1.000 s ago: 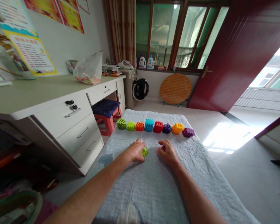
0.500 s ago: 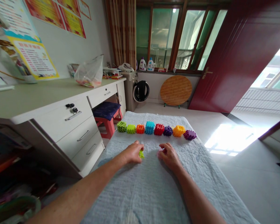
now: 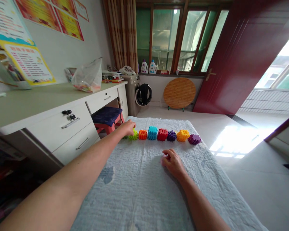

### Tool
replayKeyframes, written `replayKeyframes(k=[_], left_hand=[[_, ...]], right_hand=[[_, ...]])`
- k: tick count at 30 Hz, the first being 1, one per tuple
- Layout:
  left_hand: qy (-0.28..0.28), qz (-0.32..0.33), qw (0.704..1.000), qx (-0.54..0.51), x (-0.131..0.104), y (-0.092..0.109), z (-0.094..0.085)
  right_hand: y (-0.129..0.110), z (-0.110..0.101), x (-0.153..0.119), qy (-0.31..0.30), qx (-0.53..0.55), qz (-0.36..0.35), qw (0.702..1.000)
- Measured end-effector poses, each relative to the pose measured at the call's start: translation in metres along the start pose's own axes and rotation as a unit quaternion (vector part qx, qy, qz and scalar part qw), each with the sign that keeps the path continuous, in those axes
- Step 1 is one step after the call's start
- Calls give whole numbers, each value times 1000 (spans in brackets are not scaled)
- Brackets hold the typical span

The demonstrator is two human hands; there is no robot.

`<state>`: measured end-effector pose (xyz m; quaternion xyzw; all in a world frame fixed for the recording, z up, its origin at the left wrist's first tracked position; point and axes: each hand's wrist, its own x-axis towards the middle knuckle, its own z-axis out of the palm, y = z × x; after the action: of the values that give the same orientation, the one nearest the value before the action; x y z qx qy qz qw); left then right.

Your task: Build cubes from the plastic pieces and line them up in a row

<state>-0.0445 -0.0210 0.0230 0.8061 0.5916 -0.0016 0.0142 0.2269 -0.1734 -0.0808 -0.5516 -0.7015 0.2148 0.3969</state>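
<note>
My left hand [image 3: 129, 127] reaches to the left end of a row of toy blocks. Its fingers are curled onto a lime-green interlocking block [image 3: 133, 136]; the hand and wrist mostly hide the green block at the row's end. Rightward stand an orange block [image 3: 142, 134], a blue one [image 3: 152, 132], a red one [image 3: 162, 134], a dark purple one [image 3: 171, 135], a yellow one [image 3: 183, 135] and a purple one [image 3: 194, 139]. Nearer me, my right hand [image 3: 172, 162] rests with bent fingers around a small pale pink piece [image 3: 162, 160], mostly hidden and blurred.
A pale blue cloth [image 3: 139, 189] covers the table. Left stands a white desk [image 3: 69, 128] with a plastic bag [image 3: 88, 78] on top and a stool [image 3: 107, 116] beneath its drawer. Behind are a washing machine [image 3: 132, 96], a round wooden tabletop [image 3: 179, 93] and a red door [image 3: 221, 57].
My left hand has moved forward and left with the lime-green piece, from mid-cloth to the row's left end. My right hand has stayed nearly in place. The view has shifted slightly.
</note>
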Motion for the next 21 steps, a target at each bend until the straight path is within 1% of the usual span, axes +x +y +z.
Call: replayKeyframes(k=[6, 9, 16, 21], left_hand=[[-45, 4, 999, 8, 19, 1, 14], [-55, 7, 998, 4, 24, 1, 16], [-49, 14, 999, -17, 31, -1, 11], [-27, 25, 998, -57, 33, 1, 20]], right_hand=[[5, 2, 2, -1, -19, -1, 1000], [6, 3, 2, 1, -22, -4, 1000], [6, 3, 1, 2, -21, -9, 1000], [3, 1, 1, -2, -17, -9, 1000]])
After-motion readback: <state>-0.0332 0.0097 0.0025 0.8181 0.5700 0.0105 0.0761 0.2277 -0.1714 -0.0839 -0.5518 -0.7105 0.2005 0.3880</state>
